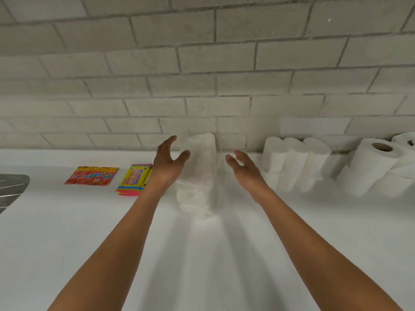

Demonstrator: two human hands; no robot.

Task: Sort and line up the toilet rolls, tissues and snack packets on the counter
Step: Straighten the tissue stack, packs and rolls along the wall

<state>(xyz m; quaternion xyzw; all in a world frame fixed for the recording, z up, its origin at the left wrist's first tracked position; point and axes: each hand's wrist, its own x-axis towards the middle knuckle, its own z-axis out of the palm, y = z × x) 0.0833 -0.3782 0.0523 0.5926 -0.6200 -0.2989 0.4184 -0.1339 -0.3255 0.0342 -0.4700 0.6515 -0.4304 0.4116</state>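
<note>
We're over the white worktop [67,232] now, both arms stretched out toward the brick wall [202,63]; the left hand [167,159] hangs with fingers spread and loosely curved, holding nothing, just to the left of the wrapped white pack of tissues [198,176]; whether the thumb touches the wrap, we can't tell; the right hand [243,168] is open too, palm turned inward, a little apart from the pack on its right side; the pack stands against the wall between our two hands. To the left lie the red snack packet [92,175] and the yellow snack packet [132,179], flat and side by side; to the right a row of upright toilet rolls [292,162] lines the wall, with more toilet rolls heaped [377,167] beyond; a metal sink edge [11,187] shows far left.
</note>
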